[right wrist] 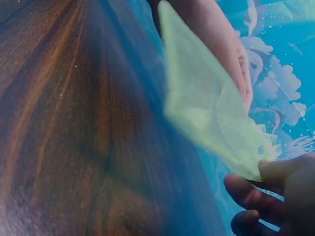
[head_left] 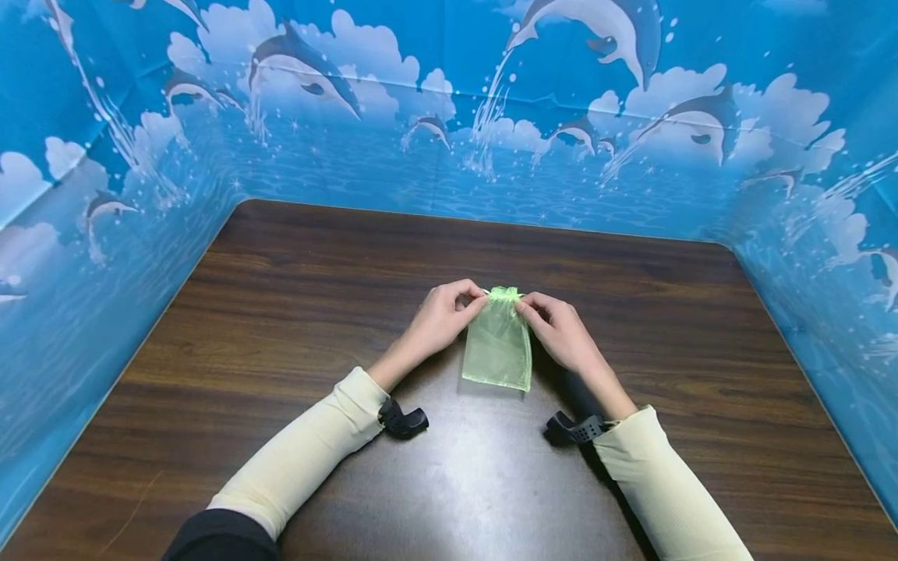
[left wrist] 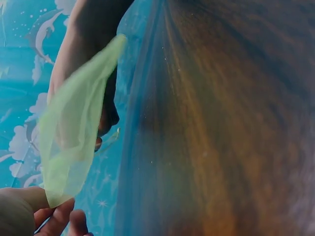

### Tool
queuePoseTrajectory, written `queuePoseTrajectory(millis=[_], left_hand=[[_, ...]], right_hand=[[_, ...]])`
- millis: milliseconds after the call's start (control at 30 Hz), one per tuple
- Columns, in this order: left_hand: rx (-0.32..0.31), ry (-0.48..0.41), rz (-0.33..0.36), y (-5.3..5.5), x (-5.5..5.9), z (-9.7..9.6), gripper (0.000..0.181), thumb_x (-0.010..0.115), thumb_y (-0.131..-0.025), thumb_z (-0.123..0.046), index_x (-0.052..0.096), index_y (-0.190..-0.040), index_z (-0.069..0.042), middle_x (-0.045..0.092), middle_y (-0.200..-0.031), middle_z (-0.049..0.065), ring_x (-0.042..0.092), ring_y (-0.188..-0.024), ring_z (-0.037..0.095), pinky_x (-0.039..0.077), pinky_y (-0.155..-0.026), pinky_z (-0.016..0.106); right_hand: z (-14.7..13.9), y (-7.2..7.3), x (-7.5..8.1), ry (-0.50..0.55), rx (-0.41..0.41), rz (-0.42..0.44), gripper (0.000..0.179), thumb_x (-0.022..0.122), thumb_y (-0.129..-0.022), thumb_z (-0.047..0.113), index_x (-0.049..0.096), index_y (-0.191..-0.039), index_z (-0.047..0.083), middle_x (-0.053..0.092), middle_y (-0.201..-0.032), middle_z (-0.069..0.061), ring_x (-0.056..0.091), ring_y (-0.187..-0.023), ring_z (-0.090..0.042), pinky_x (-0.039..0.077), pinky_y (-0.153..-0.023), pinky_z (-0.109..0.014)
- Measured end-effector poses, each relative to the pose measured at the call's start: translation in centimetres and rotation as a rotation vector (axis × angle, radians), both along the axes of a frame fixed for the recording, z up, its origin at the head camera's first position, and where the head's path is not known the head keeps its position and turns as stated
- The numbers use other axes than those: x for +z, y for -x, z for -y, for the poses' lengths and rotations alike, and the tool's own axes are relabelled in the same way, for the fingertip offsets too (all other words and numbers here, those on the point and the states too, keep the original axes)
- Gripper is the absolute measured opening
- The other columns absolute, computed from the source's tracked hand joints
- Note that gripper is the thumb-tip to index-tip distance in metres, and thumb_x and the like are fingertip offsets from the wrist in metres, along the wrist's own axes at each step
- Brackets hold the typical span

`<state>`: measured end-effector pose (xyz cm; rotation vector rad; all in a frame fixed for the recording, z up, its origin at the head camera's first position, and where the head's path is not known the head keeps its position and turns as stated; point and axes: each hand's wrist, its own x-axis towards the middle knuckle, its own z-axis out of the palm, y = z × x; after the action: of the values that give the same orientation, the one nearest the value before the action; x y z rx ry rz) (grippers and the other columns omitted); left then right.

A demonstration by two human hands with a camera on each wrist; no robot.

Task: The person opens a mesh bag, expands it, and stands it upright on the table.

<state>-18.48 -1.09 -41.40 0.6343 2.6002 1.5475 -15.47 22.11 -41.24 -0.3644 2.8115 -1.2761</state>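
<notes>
A sheer light-green drawstring pouch hangs between both hands, its gathered top upward and its flat body below. My left hand pinches the upper left edge near the gathered neck; in the left wrist view its thumb and fingers meet on the green fabric. On the other side, my right hand pinches the upper right edge between thumb and finger. The right wrist view shows the pouch slanting away from the right fingertips, with the ruffled top beside the thumb. Nothing can be made out inside the pouch.
A dark wood-grain table lies under the hands. A blue cloth backdrop printed with dolphins and clouds rises along its back and sides. Black wrist mounts sit at both cuffs.
</notes>
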Motion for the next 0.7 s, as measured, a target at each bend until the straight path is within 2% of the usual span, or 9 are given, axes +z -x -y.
queuePoseTrajectory(millis=[267, 700], left_hand=[[0.006, -0.007, 0.000, 0.04, 0.04, -0.02, 0.012, 0.064, -0.104, -0.019, 0.074, -0.103, -0.013, 0.073, -0.092, 0.003, 0.045, -0.053, 0.009, 0.036, -0.050, 0.023], [0.027, 0.001, -0.018, 0.06, 0.05, -0.03, 0.011, 0.064, -0.103, -0.018, 0.073, -0.101, -0.013, 0.074, -0.095, 0.003, 0.046, -0.056, 0.010, 0.035, -0.053, 0.023]], right_hand=[[0.00, -0.06, -0.13, 0.017, -0.047, -0.050, 0.030, 0.054, -0.110, 0.035, 0.075, -0.115, 0.013, 0.071, -0.093, -0.007, 0.052, -0.074, -0.021, 0.042, -0.067, -0.032], [0.05, 0.04, -0.03, 0.024, -0.083, -0.069, 0.029, 0.056, -0.109, 0.034, 0.076, -0.109, 0.013, 0.070, -0.090, -0.008, 0.051, -0.074, -0.022, 0.042, -0.067, -0.034]])
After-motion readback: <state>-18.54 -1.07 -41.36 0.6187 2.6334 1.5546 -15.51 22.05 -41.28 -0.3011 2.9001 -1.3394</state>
